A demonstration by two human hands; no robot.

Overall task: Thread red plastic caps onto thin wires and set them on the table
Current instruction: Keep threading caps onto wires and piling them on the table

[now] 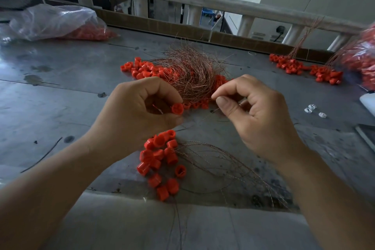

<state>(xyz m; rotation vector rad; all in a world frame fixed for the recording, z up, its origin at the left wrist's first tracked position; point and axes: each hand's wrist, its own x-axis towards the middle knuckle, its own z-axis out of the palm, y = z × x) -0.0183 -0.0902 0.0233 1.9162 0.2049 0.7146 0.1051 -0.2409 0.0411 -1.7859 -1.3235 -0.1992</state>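
Nothing readable is showing anywhere in this view. The caps (160, 160), the plastic bags (52, 20) and the counter (60, 87) are bearing no letters, numbers, brands or signs that can be made out.

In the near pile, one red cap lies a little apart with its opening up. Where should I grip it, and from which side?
I would pinch the lone cap across its round outer wall, coming from above. Its opening faces up and bare table shows around it, while thin wires lie to its right.
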